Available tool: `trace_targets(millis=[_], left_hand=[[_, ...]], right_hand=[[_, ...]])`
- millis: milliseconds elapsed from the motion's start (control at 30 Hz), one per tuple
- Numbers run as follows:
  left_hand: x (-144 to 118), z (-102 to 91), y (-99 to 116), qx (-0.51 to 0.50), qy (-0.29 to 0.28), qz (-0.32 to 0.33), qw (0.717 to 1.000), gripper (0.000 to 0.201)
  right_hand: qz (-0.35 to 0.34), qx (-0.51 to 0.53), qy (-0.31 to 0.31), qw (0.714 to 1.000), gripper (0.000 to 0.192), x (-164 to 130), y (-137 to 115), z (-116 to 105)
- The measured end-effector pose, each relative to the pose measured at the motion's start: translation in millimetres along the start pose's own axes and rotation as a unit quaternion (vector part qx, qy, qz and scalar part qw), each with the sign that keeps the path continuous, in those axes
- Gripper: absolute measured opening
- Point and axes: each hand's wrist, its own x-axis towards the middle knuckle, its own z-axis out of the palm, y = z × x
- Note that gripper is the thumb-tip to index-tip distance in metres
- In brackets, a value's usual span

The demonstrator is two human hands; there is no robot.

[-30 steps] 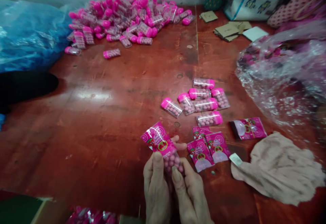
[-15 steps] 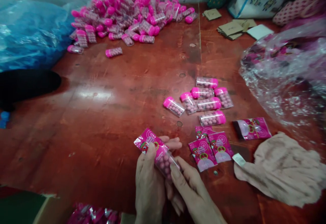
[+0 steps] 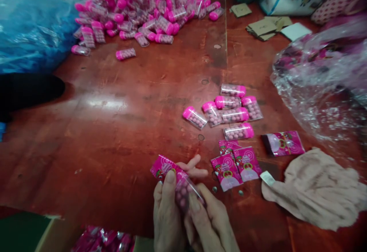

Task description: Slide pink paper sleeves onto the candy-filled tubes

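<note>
At the lower middle, my left hand (image 3: 169, 215) pinches a shiny pink printed wrapper (image 3: 164, 165) under its thumb, with some fingers stretched out behind. My right hand (image 3: 213, 217) grips the lower end of a clear tube of pink balls (image 3: 181, 195). The tube's upper end meets the wrapper, and its cap cannot be made out there. Just right of my hands lie several flat pink wrappers (image 3: 227, 171), partly overlapping. Beyond these, several pink-capped tubes (image 3: 238, 131) rest on their sides in a loose group.
A big heap of capped tubes (image 3: 155, 15) lies at the back of the red-brown table (image 3: 129, 103). Blue plastic (image 3: 31, 34) is at left, crinkled clear plastic (image 3: 312, 95) at right. A banded wrapper stack (image 3: 286, 143) sits by a beige cloth (image 3: 318, 191). Pink packets (image 3: 103, 240) fill a box below.
Both hands and the held tube sit slightly lower in the view. The wrapper has dipped a little, and my left hand's outstretched fingers have spread. Things on the table stay put.
</note>
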Motion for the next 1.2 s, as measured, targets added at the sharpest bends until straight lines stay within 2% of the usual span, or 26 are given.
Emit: trace_targets(millis=[200, 267, 367, 433, 600, 667, 733, 800, 833, 867, 933, 1000, 1067, 1200], left_hand=[[0.7, 2.7, 2.4, -0.053, -0.09, 0.042, 0.994, 0.036], [-0.8, 3.2, 4.0, -0.048, -0.114, 0.046, 0.991, 0.034], [-6.0, 3.5, 4.0, -0.02, -0.136, 0.052, 0.989, 0.031], [-11.4, 4.5, 2.5, 0.0, -0.142, 0.054, 0.988, 0.029], [-23.9, 8.7, 0.3, 0.022, -0.174, 0.059, 0.983, 0.023], [-24.6, 8.2, 1.1, 0.011, -0.191, 0.055, 0.98, 0.023], [-23.1, 5.0, 1.9, -0.014, -0.179, 0.083, 0.98, 0.022], [-21.4, 0.0, 1.4, -0.017, -0.167, 0.11, 0.98, 0.018], [-21.2, -2.6, 0.3, -0.006, -0.176, 0.111, 0.978, 0.018], [-21.8, -4.8, -1.3, 0.009, -0.195, 0.106, 0.975, 0.019], [-24.9, -7.7, -5.5, 0.036, -0.232, 0.097, 0.967, 0.024], [-29.9, -8.1, -9.9, 0.045, -0.239, 0.105, 0.964, 0.027], [-35.2, -6.7, -13.4, 0.04, -0.223, 0.12, 0.967, 0.027], [-41.6, -4.6, -18.2, -0.016, -0.195, 0.147, 0.97, 0.021]], right_hand=[[-0.048, -0.012, -0.048, 0.998, 0.048, 14.1, 0.7, -4.0], [-0.04, -0.024, -0.024, 0.999, 0.047, 9.7, -0.9, -1.8], [-0.025, -0.031, 0.045, 0.998, 0.047, -3.7, 0.1, 4.6], [-0.045, -0.023, 0.069, 0.996, 0.046, -10.3, 3.4, 8.2], [-0.128, -0.026, 0.091, 0.987, 0.042, -6.4, 7.5, 3.4], [-0.192, -0.054, 0.066, 0.978, 0.033, -1.1, 2.5, -6.2], [-0.29, -0.085, 0.052, 0.952, 0.026, 3.1, -6.5, -19.0], [-0.37, -0.107, 0.1, 0.917, 0.023, 6.2, -18.6, -31.7], [-0.388, -0.114, 0.115, 0.907, 0.026, 7.4, -25.3, -36.7], [-0.394, -0.115, 0.104, 0.906, 0.027, 8.3, -32.0, -40.0], [-0.38, -0.093, 0.024, 0.92, 0.022, 9.8, -43.8, -41.2], [-0.352, -0.064, -0.038, 0.933, 0.022, 10.4, -50.7, -36.0], [-0.335, -0.033, -0.04, 0.941, 0.024, 9.7, -50.5, -27.2], [-0.333, 0.026, 0.012, 0.942, 0.022, 4.3, -34.1, -10.7]])
